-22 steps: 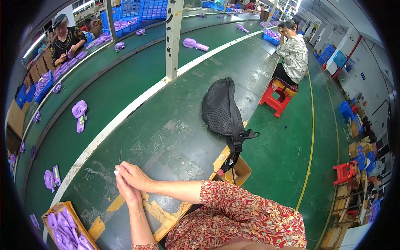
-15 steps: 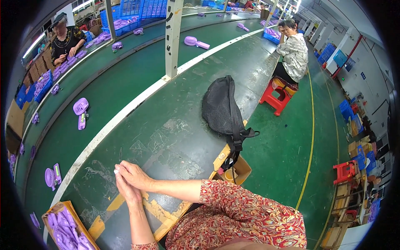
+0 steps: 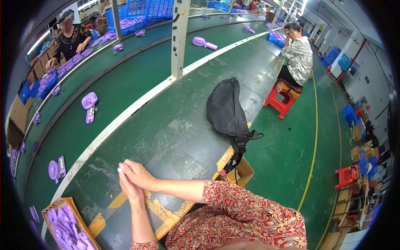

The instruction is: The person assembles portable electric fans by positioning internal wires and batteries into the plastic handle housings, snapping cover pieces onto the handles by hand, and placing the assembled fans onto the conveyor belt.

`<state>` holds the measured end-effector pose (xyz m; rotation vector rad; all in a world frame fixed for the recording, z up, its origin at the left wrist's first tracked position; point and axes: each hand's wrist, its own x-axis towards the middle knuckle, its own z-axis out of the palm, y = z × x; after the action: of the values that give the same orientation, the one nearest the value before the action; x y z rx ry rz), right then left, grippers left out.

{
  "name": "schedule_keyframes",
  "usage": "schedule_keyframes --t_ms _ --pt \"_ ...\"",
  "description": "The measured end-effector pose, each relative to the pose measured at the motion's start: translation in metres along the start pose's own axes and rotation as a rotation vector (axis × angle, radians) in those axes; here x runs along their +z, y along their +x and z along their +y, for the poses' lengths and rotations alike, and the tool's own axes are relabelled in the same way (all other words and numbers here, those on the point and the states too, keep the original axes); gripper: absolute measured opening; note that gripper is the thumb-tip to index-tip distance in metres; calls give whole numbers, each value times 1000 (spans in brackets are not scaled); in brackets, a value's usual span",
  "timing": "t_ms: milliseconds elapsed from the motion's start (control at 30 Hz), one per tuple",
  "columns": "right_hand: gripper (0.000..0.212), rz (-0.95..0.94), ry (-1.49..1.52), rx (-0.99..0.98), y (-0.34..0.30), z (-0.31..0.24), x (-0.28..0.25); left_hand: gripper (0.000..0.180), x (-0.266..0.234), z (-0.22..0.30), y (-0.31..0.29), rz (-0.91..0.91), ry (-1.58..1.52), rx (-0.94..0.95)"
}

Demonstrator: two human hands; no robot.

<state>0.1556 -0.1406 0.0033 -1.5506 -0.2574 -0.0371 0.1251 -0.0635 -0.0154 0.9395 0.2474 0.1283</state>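
Observation:
My two hands rest together over the dark green worktop, palm against palm. My right hand (image 3: 141, 175) comes in from the right and lies across the fingers of my left hand (image 3: 131, 191), whose forearm rises from the lower edge. The fingers of both are closed and pressed together, and no object shows in them. A small white covering (image 3: 120, 169) sits on a fingertip. What lies between the palms is hidden. To the left of my hands stands an open cardboard box (image 3: 92, 236) filled with purple plastic parts (image 3: 68, 227).
A black mesh bag (image 3: 223, 109) lies on the worktop (image 3: 175, 143), its straps over the edge. Purple handheld fans (image 3: 89, 101) lie on the green conveyor (image 3: 125, 87). A metal post (image 3: 179, 41) stands at the conveyor's edge. One person sits on a red stool (image 3: 280, 102); another works across the conveyor.
My hands stay clasped. The view has shifted slightly, moving the scene a little to the right. The person across the conveyor has reached one hand toward a blue crate.

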Motion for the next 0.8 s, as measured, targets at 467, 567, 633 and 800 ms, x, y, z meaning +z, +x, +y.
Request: schedule_keyframes --t_ms 467,567,633,800 --pt "20 -57 -243 -187 -5 -1 10 46 3 2 -3 35 -83 -15" --pt "21 -66 -226 -210 -6 -2 12 44 1 2 -4 62 -117 6" --pt "23 -76 -193 -145 -5 -5 7 44 6 2 -1 23 -38 12" --pt "34 -135 -143 71 1 8 12 25 -2 32 39 211 364 164"
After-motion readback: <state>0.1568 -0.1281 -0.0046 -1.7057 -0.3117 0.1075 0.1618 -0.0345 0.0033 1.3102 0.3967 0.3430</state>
